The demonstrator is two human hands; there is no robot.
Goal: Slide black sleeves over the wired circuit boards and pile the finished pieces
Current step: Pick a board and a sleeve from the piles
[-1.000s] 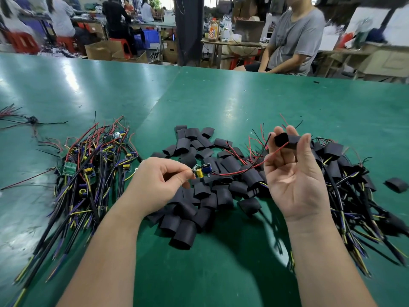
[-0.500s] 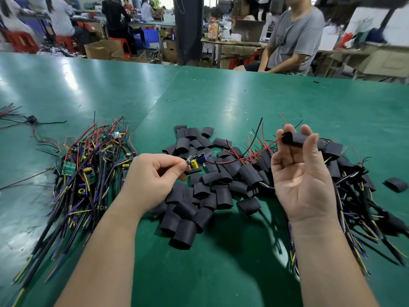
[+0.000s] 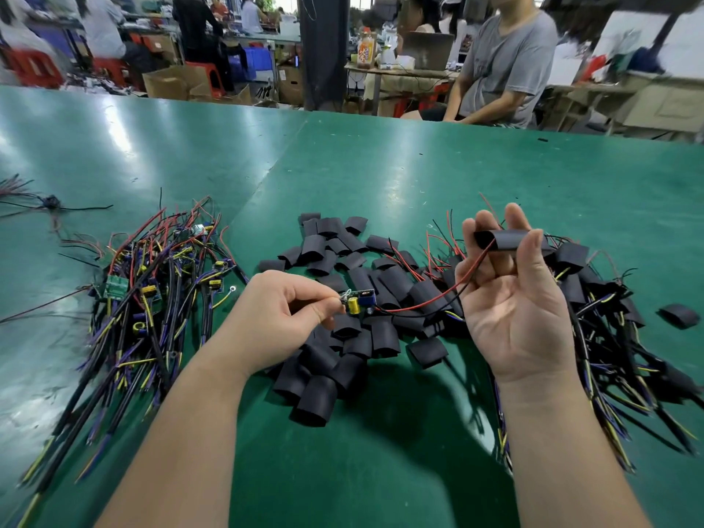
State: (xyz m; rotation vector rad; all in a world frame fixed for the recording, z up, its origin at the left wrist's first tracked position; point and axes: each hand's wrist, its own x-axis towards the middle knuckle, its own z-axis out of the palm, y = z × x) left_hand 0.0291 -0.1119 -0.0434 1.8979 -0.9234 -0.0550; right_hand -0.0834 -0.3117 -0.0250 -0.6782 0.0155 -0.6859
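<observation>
Counted on my bench: three heaps, two pieces in hand, two strays.
My left hand [image 3: 282, 314] pinches one circuit board [image 3: 360, 301] trailing two wires [image 3: 419, 306], one red, one black; my right hand [image 3: 514, 299] holds one black sleeve [image 3: 506, 240]. The heaps, each too tangled to count: bare wired boards [image 3: 152, 291], loose sleeves [image 3: 343, 337], finished pieces [image 3: 609, 318]. One stray sleeve [image 3: 680, 316] lies apart, one wire tangle [image 3: 47, 203] too.

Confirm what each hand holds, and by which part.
Left hand pinches the circuit board by its left end; right hand pinches a black sleeve near its right end.
</observation>
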